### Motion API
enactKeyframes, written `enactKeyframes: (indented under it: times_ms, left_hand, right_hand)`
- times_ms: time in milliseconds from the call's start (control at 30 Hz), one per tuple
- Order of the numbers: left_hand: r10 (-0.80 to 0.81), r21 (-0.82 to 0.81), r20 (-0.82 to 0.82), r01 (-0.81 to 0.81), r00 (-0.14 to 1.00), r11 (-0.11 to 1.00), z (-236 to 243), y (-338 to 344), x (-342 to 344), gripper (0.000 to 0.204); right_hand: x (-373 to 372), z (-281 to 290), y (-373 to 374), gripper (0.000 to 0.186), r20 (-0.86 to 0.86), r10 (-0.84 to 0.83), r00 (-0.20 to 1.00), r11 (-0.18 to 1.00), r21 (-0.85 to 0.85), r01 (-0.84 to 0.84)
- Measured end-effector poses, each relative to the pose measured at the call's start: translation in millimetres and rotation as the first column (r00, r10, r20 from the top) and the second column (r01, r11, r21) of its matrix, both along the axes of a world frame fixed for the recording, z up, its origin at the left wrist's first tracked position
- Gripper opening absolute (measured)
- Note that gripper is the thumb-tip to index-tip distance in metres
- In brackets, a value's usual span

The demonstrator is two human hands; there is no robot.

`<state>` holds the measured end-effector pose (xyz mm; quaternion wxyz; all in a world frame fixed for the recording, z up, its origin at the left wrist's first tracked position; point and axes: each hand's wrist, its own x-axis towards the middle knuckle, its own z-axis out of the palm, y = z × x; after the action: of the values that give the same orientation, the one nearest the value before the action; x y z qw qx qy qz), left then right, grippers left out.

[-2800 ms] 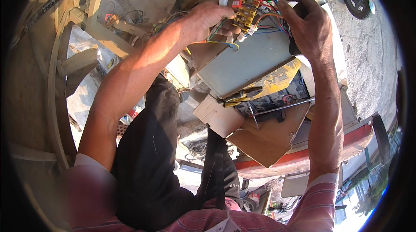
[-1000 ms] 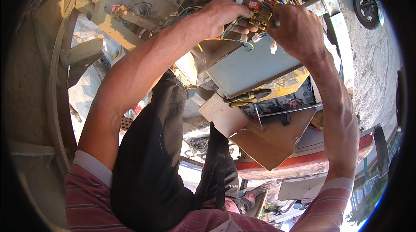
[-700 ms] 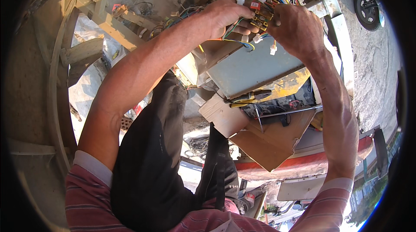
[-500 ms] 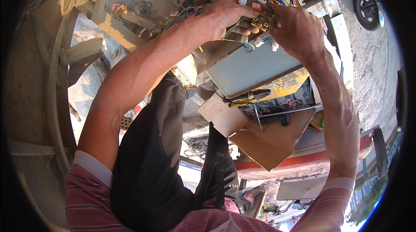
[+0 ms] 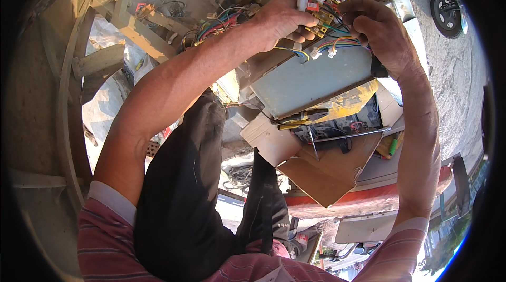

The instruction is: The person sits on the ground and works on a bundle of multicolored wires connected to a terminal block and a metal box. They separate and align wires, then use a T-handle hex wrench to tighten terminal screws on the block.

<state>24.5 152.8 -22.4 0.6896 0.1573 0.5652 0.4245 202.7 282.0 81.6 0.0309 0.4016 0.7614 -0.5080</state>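
My left hand (image 5: 287,25) grips a yellow terminal block (image 5: 322,25) carrying a red piece (image 5: 312,6) and a white connector (image 5: 302,3). Just right of it, my right hand (image 5: 385,37) has curled fingers at the colored wires (image 5: 342,41); what they pinch is hard to make out. Loose white connectors (image 5: 331,53) hang below the block. A dark object (image 5: 378,68), partly hidden, sits under my right hand. Behind my left forearm runs a tangle of wires (image 5: 221,25). A grey metal panel (image 5: 308,84) lies beneath both hands.
Pliers (image 5: 311,115) lie on a yellow-painted plate (image 5: 345,100) above a metal rod (image 5: 350,135). Folded cardboard (image 5: 327,174) rests lower down, beside a green-handled tool (image 5: 392,146). Wooden framing (image 5: 134,29) stands at left; a wheel (image 5: 446,13) shows at upper right.
My right hand has shifted right and slightly upward since half a second ago, uncovering more wires and the dark object under it. My left hand has moved slightly right with the block.
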Motion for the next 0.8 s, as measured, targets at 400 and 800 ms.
enactKeyframes:
  times_ms: [400,800]
  left_hand:
    - [-0.022,0.010,0.009,0.022,1.000,1.000,-2.5,-0.7,-1.4,0.033]
    - [-0.022,0.006,0.018,0.022,1.000,1.000,-2.1,-1.3,-2.4,0.036]
  right_hand:
    - [10.3,-4.0,-2.3,0.038,-0.181,-0.381,0.907,0.660,-0.740,0.129]
    - [11.1,-12.3,1.6,0.028,-0.240,-0.317,0.917,0.715,-0.696,0.066]
